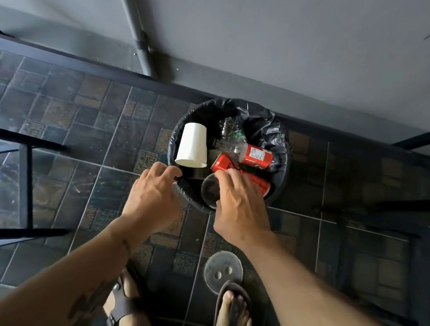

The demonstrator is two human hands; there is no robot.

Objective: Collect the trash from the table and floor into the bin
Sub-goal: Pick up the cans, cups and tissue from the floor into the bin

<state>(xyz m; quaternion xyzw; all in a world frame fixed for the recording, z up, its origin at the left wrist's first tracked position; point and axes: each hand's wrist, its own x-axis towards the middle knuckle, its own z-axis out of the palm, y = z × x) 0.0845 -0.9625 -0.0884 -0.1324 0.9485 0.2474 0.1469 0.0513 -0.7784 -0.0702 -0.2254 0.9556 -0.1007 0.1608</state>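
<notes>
- The clear lid (209,191) sits at the near rim of the bin (283,153), under my right hand (241,204); it is tilted, its far edge over the opening and its near edge over the rim.
- My right fingers (226,179) are spread loosely over the lid's right side; I cannot tell whether they pinch it or only rest beside it.
- My left hand (153,196) hangs just left of the lid, its fingers parted and curled, tips at the liner edge, holding nothing I can see.
- I judge the move turns on this: the opening lies straight ahead of the right fingers, so a short push forward drops the lid in.
- Inside lie a white cup (193,145) on its side, two red cans (256,155) and a crushed clear bottle (231,131).
- A second lid (223,268) lies flat on the floor (81,123), touching my right sandal (232,311), nearer my right hand; it is still to be collected.
- No desk top shows here, so I cannot say what is left there.
</notes>
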